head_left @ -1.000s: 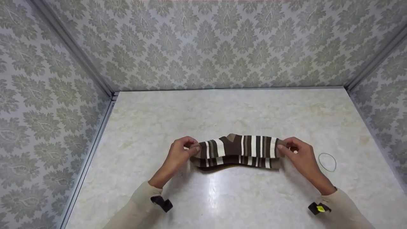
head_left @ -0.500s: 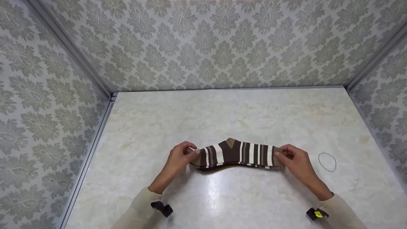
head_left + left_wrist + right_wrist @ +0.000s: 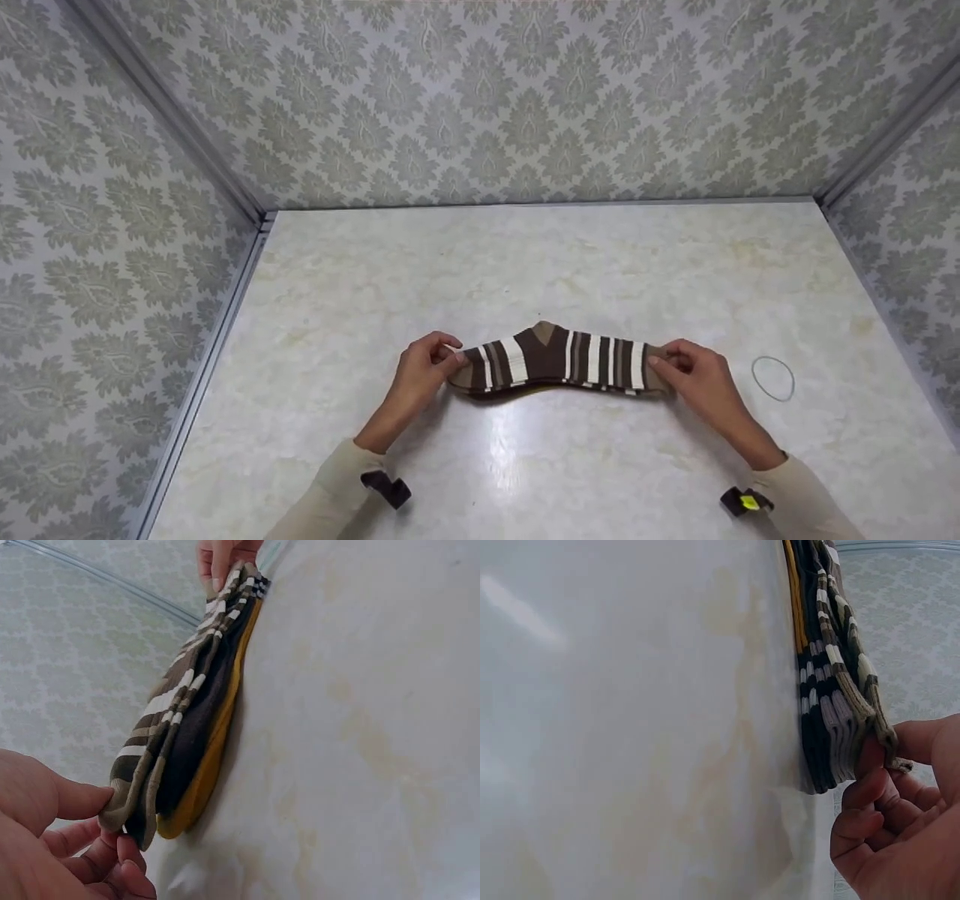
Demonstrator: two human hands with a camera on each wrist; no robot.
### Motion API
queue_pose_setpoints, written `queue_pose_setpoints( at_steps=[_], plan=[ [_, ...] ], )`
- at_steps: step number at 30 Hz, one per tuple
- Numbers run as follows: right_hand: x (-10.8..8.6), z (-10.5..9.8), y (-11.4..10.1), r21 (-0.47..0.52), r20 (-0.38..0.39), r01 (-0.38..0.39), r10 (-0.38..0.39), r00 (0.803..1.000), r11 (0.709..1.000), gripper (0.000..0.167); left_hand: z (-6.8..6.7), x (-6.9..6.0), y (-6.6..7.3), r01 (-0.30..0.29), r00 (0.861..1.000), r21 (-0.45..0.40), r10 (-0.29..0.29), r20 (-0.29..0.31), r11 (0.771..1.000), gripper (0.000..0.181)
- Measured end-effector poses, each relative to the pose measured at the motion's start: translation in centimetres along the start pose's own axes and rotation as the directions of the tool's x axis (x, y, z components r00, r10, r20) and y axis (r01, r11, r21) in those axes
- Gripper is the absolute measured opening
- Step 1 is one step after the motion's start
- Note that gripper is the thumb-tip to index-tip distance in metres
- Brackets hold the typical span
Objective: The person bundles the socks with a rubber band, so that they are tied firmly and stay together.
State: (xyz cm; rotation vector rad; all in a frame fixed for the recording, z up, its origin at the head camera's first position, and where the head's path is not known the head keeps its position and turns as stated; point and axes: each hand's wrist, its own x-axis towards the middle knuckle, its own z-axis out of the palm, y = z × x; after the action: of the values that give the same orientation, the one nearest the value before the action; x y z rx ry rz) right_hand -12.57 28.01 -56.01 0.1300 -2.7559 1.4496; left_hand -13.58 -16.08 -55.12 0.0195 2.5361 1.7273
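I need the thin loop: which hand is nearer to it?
Right. The right hand, holding one end of the striped socks, is just left of the thin loop; the left hand, at their other end, is farther left.

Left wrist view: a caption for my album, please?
Left-hand fingers pinch a striped sock stacked above a mustard sock.

Through my feed I am looking into a booth-like work bay. Walls with a leafy, damask-style pattern are enclosing it: a back wall (image 3: pixel 487 97), a left wall (image 3: pixel 82 277) and a right wall (image 3: pixel 911 202). Grey framing (image 3: pixel 174 112) is lining the corners, and a pale, marbled tabletop (image 3: pixel 465 262) is stretching between them. What building is housing it, I am not managing to tell.
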Motion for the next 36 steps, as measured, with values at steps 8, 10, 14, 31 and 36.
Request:
queue_pose_setpoints(
  at_steps=[8,10,14,31,36],
  plan=[
    [-0.2,-0.5,-0.2,-0.006,-0.011,-0.010,0.010,1.000,1.000,0.010,-0.6,-0.3,1.0,0.009,1.000,0.024,-0.009,0.000,1.000,0.004],
    [-0.2,-0.6,-0.4,0.006,-0.012,-0.014,0.015,1.000,1.000,0.010,-0.8,-0.2,1.2,0.003,1.000,0.022,-0.003,-0.005,1.000,0.005],
    [-0.1,-0.4,-0.4,0.037,-0.008,-0.017,0.018,1.000,0.999,0.013,-1.1,0.0,1.0,-0.011,1.000,0.020,0.011,-0.018,1.000,0.006],
    [-0.1,0.6,0.8,-0.009,0.020,0.011,-0.011,1.000,1.000,0.011,-0.7,-0.3,-1.0,0.049,0.999,0.014,-0.050,0.018,0.999,0.008],
    [0.2,0.2,0.4,-0.024,0.014,-0.006,0.006,1.000,1.000,0.012,-0.8,-0.1,-0.5,0.037,0.999,-0.016,-0.037,0.039,0.999,0.007]
  ],
)
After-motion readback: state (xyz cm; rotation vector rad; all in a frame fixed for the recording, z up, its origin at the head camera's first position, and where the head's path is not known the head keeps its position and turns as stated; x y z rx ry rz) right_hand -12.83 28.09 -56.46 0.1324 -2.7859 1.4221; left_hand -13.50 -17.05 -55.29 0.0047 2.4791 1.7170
